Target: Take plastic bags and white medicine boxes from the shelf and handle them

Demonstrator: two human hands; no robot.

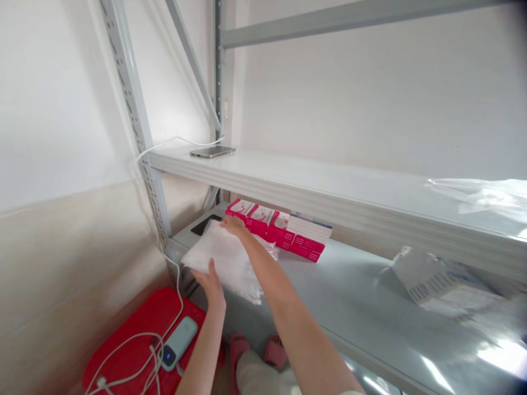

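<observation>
The stack of white plastic bags (230,258) lies at the left end of the lower shelf (349,296), between your two hands. Your left hand (212,285) cups its near edge with fingers spread flat; your right hand (233,224) presses open on its far edge. Just beyond sit pink boxes (272,226) in a row. A phone (212,151) rests on the upper shelf (329,181), its cable dropping to a power bank (178,343) on a red stool (135,340).
</observation>
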